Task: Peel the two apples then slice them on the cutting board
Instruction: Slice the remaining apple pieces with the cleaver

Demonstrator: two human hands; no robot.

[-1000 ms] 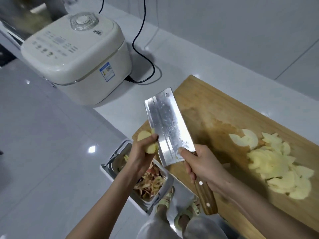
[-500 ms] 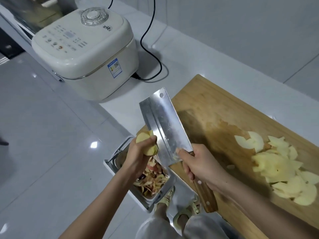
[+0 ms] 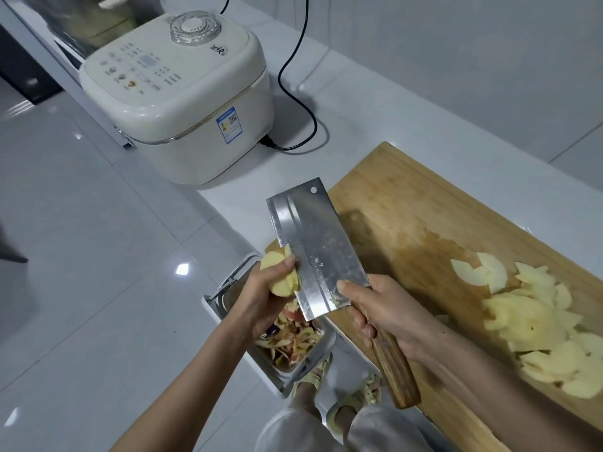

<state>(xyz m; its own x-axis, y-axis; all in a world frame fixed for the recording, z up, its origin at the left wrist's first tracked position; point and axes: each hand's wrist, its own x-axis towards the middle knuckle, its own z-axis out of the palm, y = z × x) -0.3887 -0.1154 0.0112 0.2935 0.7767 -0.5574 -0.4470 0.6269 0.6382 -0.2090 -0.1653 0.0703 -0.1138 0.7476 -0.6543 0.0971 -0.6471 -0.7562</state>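
My left hand [image 3: 261, 298] grips a pale peeled apple piece [image 3: 279, 272] with cuts in it, held in the air over the bin. The edge of a broad steel cleaver [image 3: 315, 246] lies against that piece. My right hand [image 3: 388, 311] grips the cleaver's wooden handle [image 3: 396, 370], thumb on the blade. The wooden cutting board [image 3: 408, 207] lies to the right. A heap of thin apple slices [image 3: 535, 321] covers its right part.
A metal-rimmed bin [image 3: 228, 288] with red and yellow peelings [image 3: 293, 337] stands on the floor below the counter edge. A cream rice cooker [image 3: 182, 93] with a black cord [image 3: 293, 76] sits at the back left of the white counter [image 3: 408, 102]. My sandalled feet show below.
The view shifted so everything sits lower right in frame. The cleaver and apple piece stay together over the bin; the blade has slid slightly along the piece.
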